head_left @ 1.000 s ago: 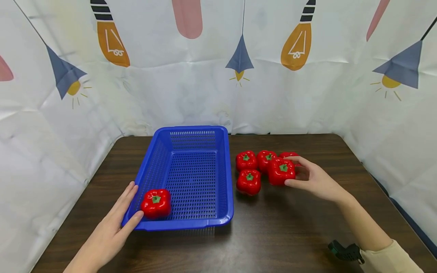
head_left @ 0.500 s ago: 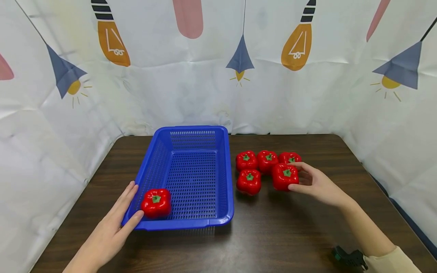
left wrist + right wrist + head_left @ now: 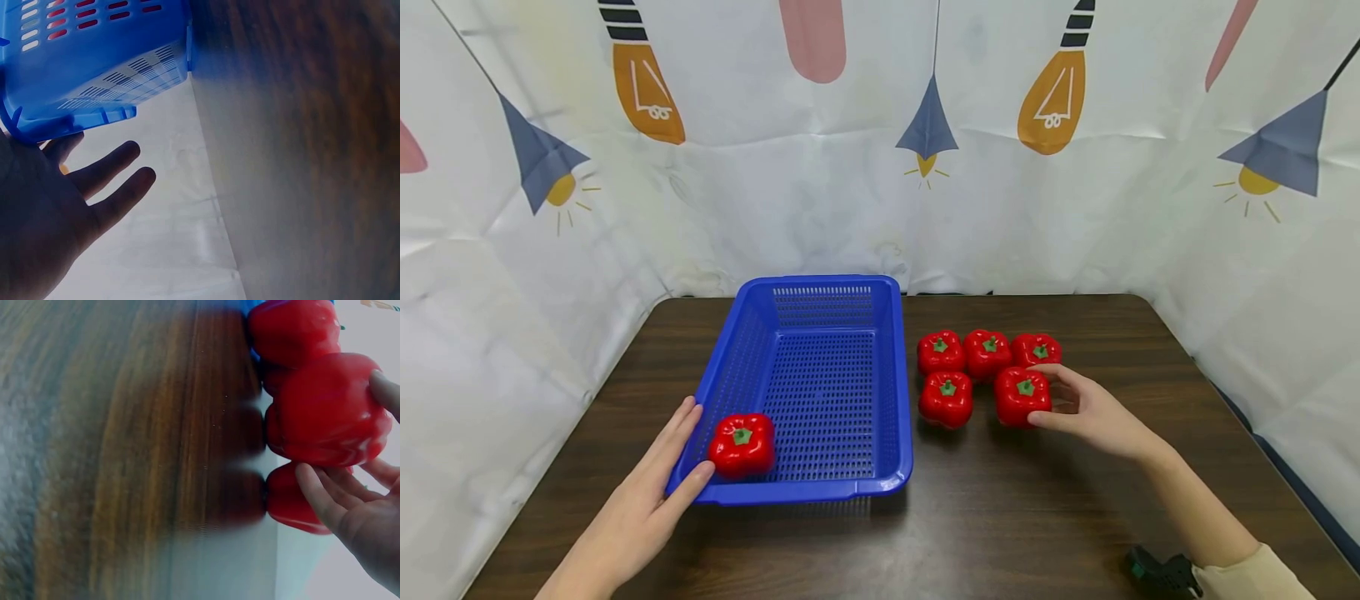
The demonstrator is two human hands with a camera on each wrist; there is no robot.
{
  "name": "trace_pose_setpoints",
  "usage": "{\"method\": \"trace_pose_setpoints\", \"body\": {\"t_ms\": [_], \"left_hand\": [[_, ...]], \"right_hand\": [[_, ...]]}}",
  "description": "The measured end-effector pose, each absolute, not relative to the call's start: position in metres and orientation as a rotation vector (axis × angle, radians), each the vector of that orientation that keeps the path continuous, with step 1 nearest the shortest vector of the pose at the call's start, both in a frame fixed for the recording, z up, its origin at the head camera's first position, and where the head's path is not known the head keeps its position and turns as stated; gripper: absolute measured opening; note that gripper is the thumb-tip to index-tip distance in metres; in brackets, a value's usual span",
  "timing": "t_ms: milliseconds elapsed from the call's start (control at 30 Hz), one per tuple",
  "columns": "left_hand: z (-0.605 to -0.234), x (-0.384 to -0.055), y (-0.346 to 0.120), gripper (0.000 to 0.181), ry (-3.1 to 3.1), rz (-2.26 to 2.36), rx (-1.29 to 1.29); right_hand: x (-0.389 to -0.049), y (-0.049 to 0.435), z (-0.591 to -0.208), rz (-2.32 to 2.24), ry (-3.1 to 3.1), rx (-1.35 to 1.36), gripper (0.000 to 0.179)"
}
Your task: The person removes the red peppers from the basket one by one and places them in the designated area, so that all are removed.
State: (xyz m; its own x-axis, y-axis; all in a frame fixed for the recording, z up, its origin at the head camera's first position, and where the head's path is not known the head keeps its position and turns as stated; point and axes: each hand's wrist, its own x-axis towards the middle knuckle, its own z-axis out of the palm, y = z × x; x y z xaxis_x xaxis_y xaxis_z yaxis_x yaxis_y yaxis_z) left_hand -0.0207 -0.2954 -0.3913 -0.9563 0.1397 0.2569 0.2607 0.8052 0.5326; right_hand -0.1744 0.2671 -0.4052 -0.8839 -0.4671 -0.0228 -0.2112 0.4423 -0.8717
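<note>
My right hand (image 3: 1093, 412) pinches a red bell pepper (image 3: 1017, 400) between thumb and fingers from its right side. That pepper stands upright, green stem up, at or close to the tabletop. Near it are several more red bell peppers: one front left (image 3: 946, 402), and three behind, at left (image 3: 941, 355), middle (image 3: 987, 357) and right (image 3: 1037, 348). At the near left corner of a blue plastic basket (image 3: 895, 392), my left hand (image 3: 636, 508) rests with its thumb over the rim. Its other fingers (image 3: 119, 199) extend along the outside. One bell pepper (image 3: 742, 447) sits inside that corner.
The dark wooden table (image 3: 985, 533) extends in front of the basket and peppers. A white patterned curtain (image 3: 820, 208) hangs behind it and along both sides. A dark green-and-black device (image 3: 1163, 573) is at the right wrist, beside a cream sleeve (image 3: 1251, 577).
My right hand has drawn its bell pepper toward me, away from the back row, then slightly left and down beside the front one. The left hand and basket stay put.
</note>
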Motion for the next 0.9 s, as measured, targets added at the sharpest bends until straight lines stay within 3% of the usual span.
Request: {"method": "trace_pose_setpoints", "body": {"t_ms": [900], "left_hand": [[-0.3919,-0.0195,-0.2944,0.072,-2.795,-0.878,-0.28]], "right_hand": [[-0.1713,0.2616,-0.4156,-1.374,2.458,-0.565,0.062]]}}
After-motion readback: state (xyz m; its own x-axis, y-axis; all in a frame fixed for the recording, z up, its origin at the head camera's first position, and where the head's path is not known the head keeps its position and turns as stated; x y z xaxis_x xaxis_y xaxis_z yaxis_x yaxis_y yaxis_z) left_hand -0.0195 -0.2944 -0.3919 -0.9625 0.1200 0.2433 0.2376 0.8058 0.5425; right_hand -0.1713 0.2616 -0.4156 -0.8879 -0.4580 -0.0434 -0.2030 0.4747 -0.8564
